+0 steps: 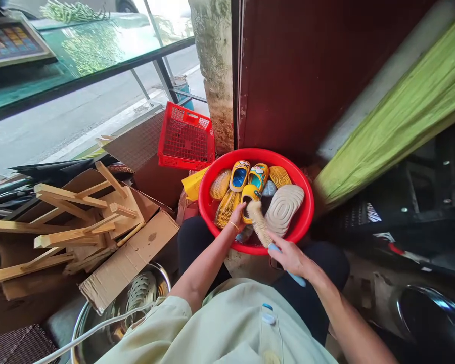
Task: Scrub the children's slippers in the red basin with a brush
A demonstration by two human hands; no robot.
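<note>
A red plastic basin (308,202) sits in front of my knees, filled with several shoes. Over its near left part, my left hand (237,216) is closed on a small yellow shoe (251,192) with its opening facing up. My right hand (291,257) grips the light blue handle of a scrub brush (258,222). The brush's pale bristles are beside the yellow shoe's opening; whether they touch it I cannot tell. A cream shoe (285,208) lies sole up at the right. Yellow shoes with blue insides stand behind, and a yellow sole (227,208) shows at the left.
A red plastic crate (185,136) stands beyond the basin. Upturned wooden stools (94,212) and a cardboard flap (132,258) crowd the left, above a metal bowl (78,333). A dark red panel (307,71) rises behind, and a green cloth (398,111) slants at the right.
</note>
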